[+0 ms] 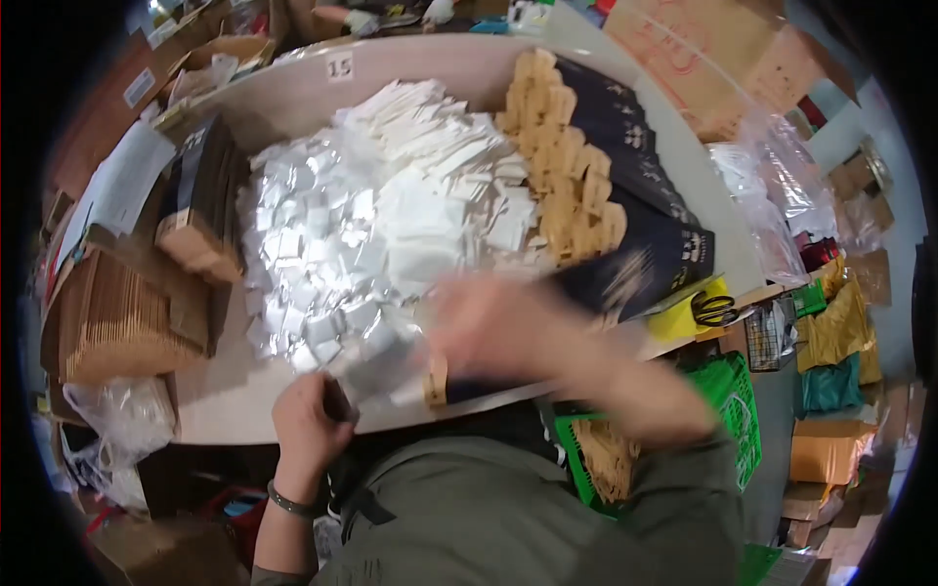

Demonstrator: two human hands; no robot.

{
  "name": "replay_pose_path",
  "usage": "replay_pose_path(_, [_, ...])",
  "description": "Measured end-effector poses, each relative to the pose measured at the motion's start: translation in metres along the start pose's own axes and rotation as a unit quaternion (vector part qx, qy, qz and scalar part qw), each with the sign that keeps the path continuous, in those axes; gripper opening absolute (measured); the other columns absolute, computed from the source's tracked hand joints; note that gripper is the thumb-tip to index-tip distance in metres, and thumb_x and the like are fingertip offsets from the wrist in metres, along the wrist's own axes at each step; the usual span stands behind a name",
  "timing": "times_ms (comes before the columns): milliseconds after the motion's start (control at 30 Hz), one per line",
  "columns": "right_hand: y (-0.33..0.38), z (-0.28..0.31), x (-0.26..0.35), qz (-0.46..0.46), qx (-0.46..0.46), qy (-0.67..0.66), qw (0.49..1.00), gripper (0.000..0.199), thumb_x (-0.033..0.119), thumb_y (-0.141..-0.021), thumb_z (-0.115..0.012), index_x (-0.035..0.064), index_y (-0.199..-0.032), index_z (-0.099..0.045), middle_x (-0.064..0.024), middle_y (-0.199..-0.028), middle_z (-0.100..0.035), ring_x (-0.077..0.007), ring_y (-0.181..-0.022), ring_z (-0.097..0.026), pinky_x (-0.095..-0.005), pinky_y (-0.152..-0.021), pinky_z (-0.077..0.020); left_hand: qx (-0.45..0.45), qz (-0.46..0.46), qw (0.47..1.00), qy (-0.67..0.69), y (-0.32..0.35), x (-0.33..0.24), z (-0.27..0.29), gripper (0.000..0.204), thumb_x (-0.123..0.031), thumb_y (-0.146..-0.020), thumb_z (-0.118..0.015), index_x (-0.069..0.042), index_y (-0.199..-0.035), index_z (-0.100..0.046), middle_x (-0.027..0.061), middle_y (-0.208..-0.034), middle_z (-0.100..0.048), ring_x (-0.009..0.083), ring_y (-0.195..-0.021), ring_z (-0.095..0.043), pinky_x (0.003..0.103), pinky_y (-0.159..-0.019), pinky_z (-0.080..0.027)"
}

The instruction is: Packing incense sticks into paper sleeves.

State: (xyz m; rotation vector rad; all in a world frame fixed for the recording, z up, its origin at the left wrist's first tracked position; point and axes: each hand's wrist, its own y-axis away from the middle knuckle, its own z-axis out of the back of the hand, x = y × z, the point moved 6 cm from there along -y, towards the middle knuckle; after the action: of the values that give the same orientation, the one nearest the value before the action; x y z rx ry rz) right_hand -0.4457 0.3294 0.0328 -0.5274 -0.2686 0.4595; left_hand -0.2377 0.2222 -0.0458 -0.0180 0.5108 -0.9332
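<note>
My left hand [311, 420] is at the table's near edge, its fingers curled closed on a blurred, see-through plastic packet [379, 371]. Over the near middle of the table my right hand [493, 327] is smeared by motion, close to the packet's other end; its fingers cannot be made out. Beyond the hands lie a heap of clear packets with silvery-white squares [313, 244] and a pile of white flat packets [430, 215]. To their right, dark printed paper bags with brown ends [576, 166] overlap in a row. A dark blue bag [635, 278] lies partly behind my right forearm.
Stacked brown cardboard pieces [127, 317] and a dark-and-brown stack [200, 215] stand at left. Black-handled scissors [715, 310] lie on a yellow patch at the right edge. Below are a green crate [728, 410] and a wire basket [770, 337]. The table has a raised far rim [430, 63].
</note>
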Motion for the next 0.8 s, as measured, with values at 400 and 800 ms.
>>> replay_pose_path(400, [0.072,-0.107,0.016,-0.148,0.132,-0.085,0.976,0.030,0.031,-0.080,-0.069,0.0026,-0.089,-0.063,-0.0226,-0.119,-0.058,-0.0373,-0.113,-0.053,-0.0460,-0.095,-0.0436,0.211,-0.157,0.903,0.339,0.021,-0.080,-0.065,0.042,-0.022,-0.075,-0.081,0.000,-0.103,-0.058,0.0248,-0.120,-0.058,0.0334,-0.110,-0.060,0.038,-0.091,-0.049])
replay_pose_path(800, [0.062,-0.125,0.010,-0.447,0.144,-0.044,0.882,0.032,0.032,-0.089,-0.061,0.0039,-0.074,-0.064,-0.0198,-0.063,-0.062,-0.0391,-0.065,-0.065,-0.0494,-0.060,-0.0515,0.123,0.119,0.983,0.066,-0.033,0.021,-0.055,0.043,-0.024,-0.075,-0.078,-0.004,-0.107,-0.057,0.0163,-0.099,-0.062,0.0375,-0.088,-0.063,0.045,-0.073,-0.052])
